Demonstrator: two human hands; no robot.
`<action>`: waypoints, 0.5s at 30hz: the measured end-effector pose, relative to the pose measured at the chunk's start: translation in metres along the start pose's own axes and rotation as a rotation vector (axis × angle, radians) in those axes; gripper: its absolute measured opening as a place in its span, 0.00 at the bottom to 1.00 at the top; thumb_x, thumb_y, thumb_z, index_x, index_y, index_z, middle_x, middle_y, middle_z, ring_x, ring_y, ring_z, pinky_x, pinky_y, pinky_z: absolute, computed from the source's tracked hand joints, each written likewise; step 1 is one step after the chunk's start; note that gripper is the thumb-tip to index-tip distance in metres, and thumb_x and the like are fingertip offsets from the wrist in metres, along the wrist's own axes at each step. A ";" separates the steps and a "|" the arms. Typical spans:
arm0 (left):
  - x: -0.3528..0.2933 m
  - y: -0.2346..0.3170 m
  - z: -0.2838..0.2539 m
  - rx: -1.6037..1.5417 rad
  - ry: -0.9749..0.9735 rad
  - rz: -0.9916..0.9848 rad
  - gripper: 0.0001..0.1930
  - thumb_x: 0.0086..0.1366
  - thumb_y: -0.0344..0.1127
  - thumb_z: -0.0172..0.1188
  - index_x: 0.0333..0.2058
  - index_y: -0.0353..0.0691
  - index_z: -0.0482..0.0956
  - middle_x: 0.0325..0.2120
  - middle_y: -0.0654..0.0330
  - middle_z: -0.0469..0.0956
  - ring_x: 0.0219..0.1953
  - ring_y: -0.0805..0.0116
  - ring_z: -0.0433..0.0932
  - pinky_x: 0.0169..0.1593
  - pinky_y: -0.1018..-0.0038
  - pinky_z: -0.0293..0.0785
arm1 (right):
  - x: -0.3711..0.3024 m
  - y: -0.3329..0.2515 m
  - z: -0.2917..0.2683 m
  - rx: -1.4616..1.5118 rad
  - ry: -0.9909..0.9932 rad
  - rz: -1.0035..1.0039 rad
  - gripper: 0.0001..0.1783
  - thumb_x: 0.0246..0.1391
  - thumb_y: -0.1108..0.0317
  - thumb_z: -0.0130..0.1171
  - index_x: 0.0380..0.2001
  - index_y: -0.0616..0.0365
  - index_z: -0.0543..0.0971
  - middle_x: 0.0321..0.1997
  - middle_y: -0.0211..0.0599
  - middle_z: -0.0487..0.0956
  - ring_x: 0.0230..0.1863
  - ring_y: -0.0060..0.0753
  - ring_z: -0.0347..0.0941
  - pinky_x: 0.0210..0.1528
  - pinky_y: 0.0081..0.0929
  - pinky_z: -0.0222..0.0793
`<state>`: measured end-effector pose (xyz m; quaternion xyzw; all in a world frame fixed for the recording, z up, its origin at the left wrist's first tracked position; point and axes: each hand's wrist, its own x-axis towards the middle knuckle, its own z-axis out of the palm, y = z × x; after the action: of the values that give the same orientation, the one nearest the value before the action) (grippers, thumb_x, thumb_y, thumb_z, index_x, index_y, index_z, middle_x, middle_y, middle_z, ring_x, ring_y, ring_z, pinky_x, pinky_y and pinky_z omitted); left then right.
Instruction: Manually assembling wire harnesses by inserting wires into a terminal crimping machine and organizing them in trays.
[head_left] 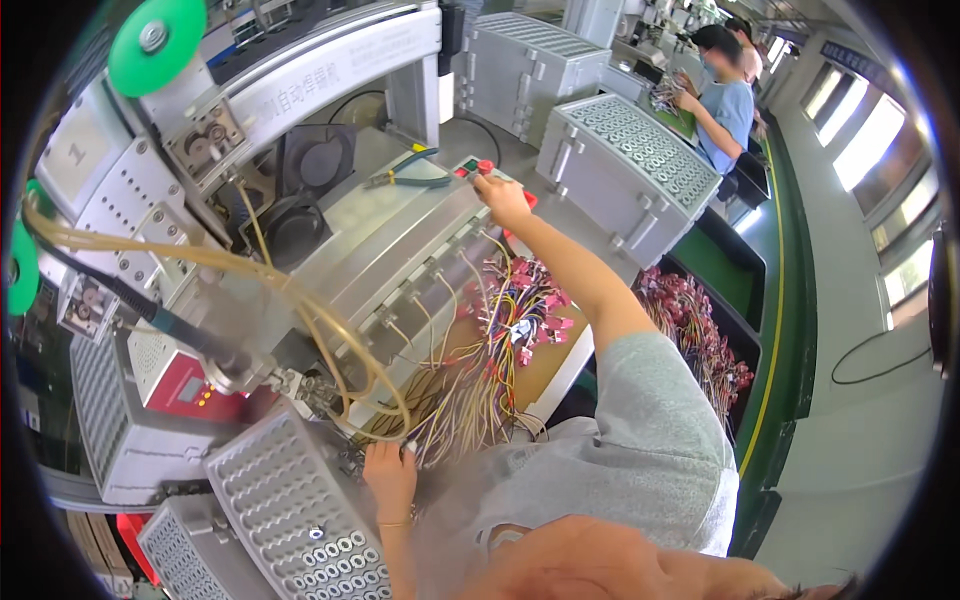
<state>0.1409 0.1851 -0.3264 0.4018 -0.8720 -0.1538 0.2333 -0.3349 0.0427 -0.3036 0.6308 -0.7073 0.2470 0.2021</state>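
Along the machine [400, 252], the right hand [503, 198] extends forward, the left hand [390, 475] nearer.

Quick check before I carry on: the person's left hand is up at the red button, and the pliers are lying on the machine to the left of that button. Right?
Wrong hand: the head view shows the right hand up at the red button; the left hand is lower, by the wires. The pliers do lie on the machine, left of the button.

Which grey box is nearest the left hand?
The dimpled box just left of the left hand; the smaller box beyond it and the far boxes are more distant.
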 end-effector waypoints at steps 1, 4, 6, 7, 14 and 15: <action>0.000 0.000 0.001 0.006 -0.004 -0.001 0.06 0.47 0.30 0.58 0.21 0.35 0.71 0.23 0.53 0.70 0.30 0.52 0.69 0.34 0.61 0.67 | 0.000 0.000 0.001 -0.007 -0.011 0.008 0.11 0.44 0.73 0.53 0.35 0.53 0.71 0.29 0.36 0.75 0.31 0.42 0.75 0.31 0.37 0.70; -0.001 -0.001 0.002 0.016 -0.008 -0.006 0.06 0.47 0.31 0.58 0.21 0.36 0.71 0.23 0.53 0.71 0.30 0.52 0.69 0.34 0.60 0.67 | -0.001 0.000 0.001 0.009 -0.027 0.044 0.13 0.43 0.73 0.52 0.36 0.52 0.72 0.31 0.38 0.75 0.33 0.43 0.75 0.33 0.38 0.71; -0.001 -0.001 0.002 0.019 -0.010 -0.008 0.06 0.48 0.31 0.58 0.22 0.36 0.72 0.23 0.53 0.71 0.31 0.52 0.70 0.34 0.60 0.67 | 0.000 -0.002 0.001 0.020 -0.036 0.059 0.13 0.44 0.73 0.52 0.37 0.53 0.72 0.32 0.38 0.75 0.34 0.44 0.75 0.34 0.39 0.71; -0.001 -0.002 0.002 0.007 -0.009 -0.005 0.06 0.48 0.31 0.58 0.22 0.36 0.72 0.23 0.53 0.71 0.31 0.52 0.70 0.34 0.60 0.67 | 0.000 -0.002 0.000 0.019 -0.048 0.061 0.13 0.44 0.73 0.52 0.37 0.53 0.72 0.33 0.38 0.75 0.34 0.44 0.75 0.35 0.38 0.71; 0.000 0.001 -0.001 0.010 -0.026 -0.015 0.06 0.48 0.31 0.58 0.24 0.35 0.73 0.24 0.53 0.72 0.31 0.52 0.70 0.34 0.61 0.68 | 0.001 -0.004 -0.010 -0.060 -0.051 -0.094 0.13 0.44 0.73 0.52 0.37 0.53 0.71 0.34 0.39 0.74 0.36 0.42 0.75 0.36 0.37 0.71; 0.000 0.002 -0.001 0.006 -0.025 -0.020 0.06 0.48 0.31 0.58 0.24 0.35 0.73 0.25 0.53 0.72 0.31 0.52 0.70 0.35 0.61 0.68 | 0.002 -0.004 -0.010 -0.062 -0.087 -0.083 0.13 0.44 0.73 0.51 0.37 0.53 0.71 0.34 0.39 0.74 0.37 0.42 0.75 0.37 0.37 0.71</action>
<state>0.1403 0.1857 -0.3246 0.4092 -0.8713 -0.1585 0.2196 -0.3309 0.0473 -0.2941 0.6631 -0.6960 0.1888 0.2006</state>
